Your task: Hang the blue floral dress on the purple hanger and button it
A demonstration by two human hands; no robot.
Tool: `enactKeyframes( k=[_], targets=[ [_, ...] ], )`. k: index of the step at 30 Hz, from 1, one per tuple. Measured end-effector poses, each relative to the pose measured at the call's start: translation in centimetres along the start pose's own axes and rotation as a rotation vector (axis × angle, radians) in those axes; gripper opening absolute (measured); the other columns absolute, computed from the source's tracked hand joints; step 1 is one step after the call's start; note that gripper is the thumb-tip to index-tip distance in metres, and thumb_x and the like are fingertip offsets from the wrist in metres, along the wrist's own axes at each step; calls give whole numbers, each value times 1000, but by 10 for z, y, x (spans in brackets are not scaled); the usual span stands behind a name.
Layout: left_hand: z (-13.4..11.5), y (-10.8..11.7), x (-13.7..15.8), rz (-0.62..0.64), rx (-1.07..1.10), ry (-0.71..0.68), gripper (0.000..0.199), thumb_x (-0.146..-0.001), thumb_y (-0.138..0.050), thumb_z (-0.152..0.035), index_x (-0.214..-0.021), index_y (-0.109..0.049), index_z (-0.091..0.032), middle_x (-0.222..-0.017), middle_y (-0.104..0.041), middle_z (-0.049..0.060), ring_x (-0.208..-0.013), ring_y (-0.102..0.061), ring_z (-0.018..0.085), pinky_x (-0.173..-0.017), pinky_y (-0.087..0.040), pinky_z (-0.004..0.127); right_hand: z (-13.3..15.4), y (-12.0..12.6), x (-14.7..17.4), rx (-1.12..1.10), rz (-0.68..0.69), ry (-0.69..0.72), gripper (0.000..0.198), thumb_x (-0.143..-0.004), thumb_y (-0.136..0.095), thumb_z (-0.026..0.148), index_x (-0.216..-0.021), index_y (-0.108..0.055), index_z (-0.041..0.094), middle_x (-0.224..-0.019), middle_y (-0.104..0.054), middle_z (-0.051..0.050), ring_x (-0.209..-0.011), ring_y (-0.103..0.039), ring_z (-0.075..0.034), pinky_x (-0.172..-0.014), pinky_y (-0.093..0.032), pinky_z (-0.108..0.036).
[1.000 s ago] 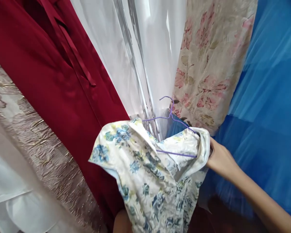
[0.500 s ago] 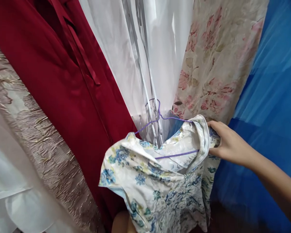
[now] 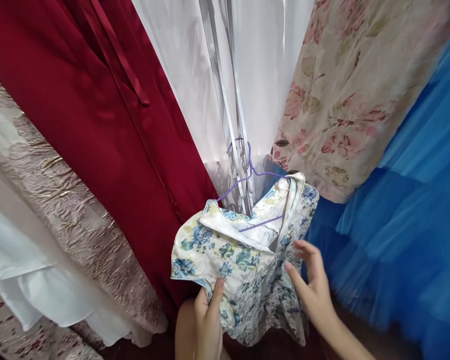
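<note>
A white floral dress (image 3: pixel 243 270) with blue and green flowers hangs on a thin purple wire hanger (image 3: pixel 252 171). The hanger's hook is at the long pale ribbons (image 3: pixel 230 100); whether it is caught on them I cannot tell. My left hand (image 3: pixel 210 312) pinches the dress at its left side edge, below the sleeve, with the thumb on the front. Beside the right part of the bodice, my right hand (image 3: pixel 309 280) has its thumb and fingers apart, the fingertips close to the fabric. The lower part of the dress is bunched and falls out of sight.
Long garments hang all around: a dark red one (image 3: pixel 108 115), a white one (image 3: pixel 180 65), a beige floral one (image 3: pixel 337 110) and a blue tulle one (image 3: pixel 408 215). Pink textured cloth (image 3: pixel 75 195) and a white ruffled hem (image 3: pixel 41 280) are at left. A bare knee (image 3: pixel 185 325) shows below.
My right hand has let go of the dress's right shoulder and moved down and left. My left hand has come into view on the dress's left side. The view has shifted slightly.
</note>
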State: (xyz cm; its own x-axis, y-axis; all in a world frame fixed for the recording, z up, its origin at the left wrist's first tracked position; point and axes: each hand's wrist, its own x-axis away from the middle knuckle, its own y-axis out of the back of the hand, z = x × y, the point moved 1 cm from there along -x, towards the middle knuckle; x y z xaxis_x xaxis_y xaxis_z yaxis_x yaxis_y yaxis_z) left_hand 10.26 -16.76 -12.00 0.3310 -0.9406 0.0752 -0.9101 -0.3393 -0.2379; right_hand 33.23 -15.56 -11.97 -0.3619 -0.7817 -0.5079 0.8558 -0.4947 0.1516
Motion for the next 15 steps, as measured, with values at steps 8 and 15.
enactKeyframes(
  k=[8,15],
  targets=[
    [9,11,-5,-41,160,92,56,-73,-80,-43,-124,-63,-26,-127,-67,8,-124,-60,30,-102,-52,41,-22,-36,-1,-137,476,-230,32,-97,-48,52,-88,-52,21,-77,-52,1,-72,-52,-18,-67,-43,-29],
    [11,10,-1,-38,141,62,52,-75,-78,-41,-123,-64,-25,-126,-68,9,-121,-62,31,-102,-51,40,-21,-50,-4,-244,480,-226,35,-98,-48,49,-78,-49,20,-69,-49,2,-65,-46,-16,-62,-36,-28]
  ],
)
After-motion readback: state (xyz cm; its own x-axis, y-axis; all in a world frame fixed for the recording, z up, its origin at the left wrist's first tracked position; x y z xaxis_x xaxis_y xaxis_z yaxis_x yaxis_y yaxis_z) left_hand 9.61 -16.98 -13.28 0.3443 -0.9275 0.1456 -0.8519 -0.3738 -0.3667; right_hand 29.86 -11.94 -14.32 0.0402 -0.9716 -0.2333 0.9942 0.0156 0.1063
